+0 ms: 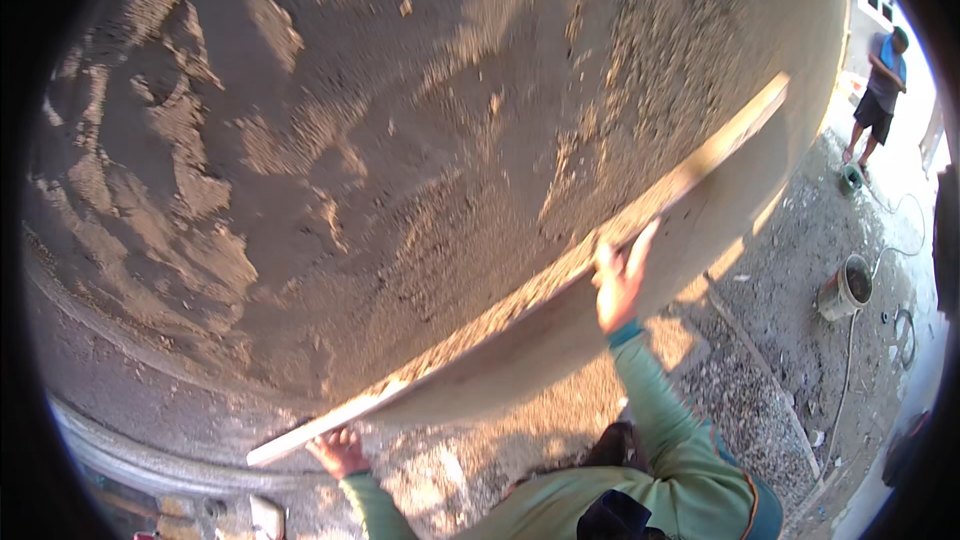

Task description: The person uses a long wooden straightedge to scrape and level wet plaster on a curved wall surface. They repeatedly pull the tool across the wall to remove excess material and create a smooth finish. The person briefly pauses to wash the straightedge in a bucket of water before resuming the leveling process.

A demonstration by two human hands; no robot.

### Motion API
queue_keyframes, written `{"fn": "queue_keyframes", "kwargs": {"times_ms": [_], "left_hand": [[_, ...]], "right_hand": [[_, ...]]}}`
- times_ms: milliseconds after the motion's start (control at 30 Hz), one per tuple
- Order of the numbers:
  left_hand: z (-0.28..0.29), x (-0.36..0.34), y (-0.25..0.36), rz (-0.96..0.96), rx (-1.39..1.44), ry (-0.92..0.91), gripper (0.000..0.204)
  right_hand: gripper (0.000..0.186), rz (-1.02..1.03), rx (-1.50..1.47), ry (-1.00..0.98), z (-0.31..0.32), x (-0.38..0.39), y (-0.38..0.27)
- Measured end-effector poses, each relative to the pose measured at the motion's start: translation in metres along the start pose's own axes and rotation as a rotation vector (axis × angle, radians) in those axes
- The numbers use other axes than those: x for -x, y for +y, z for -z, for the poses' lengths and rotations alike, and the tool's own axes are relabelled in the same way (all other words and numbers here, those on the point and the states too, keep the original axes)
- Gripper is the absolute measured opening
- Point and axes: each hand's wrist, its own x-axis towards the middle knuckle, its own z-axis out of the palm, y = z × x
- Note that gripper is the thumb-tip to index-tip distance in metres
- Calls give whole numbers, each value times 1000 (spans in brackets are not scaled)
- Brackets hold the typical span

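Note:
A long, pale straightedge [480, 325] lies slantwise across a wall of rough wet plaster [300, 140], its far end up to the right. My left hand [341, 452] grips it close to its lower left end, fingers curled over the edge. Farther along, past the middle, my right hand [620, 285] holds the lower edge, with one finger stretched out along it. Crumbs of mortar sit along the straightedge's upper side. Above it the plaster is ridged and patchy; below, the surface looks smoother.
To the right, a bucket [846, 287] with dark contents stands on gritty ground, a hose [850, 370] beside it. Beyond are a small green container [851, 178] and a standing person [880, 90]. Several small items, including a pale block [267, 517], lie at lower left.

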Motion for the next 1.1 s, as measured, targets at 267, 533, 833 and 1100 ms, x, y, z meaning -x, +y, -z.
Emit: {"fn": "queue_keyframes", "kwargs": {"times_ms": [267, 533, 833, 1100], "left_hand": [[7, -22, 82, -1346, -1467, 325, 47], [-150, 61, 90, -1454, -1190, 32, 72], [-328, 126, 111, -1645, -1187, 28, 64], [-220, 68, 147, -1764, -1238, -18, 68]], "right_hand": [[94, 36, -155, -29, -35, 43, -25], [82, 454, 113, 138, -20, -150, -146], [33, 346, -128, -132, 10, -395, -314], [94, 265, 75, -113, -25, -247, -257]]}}
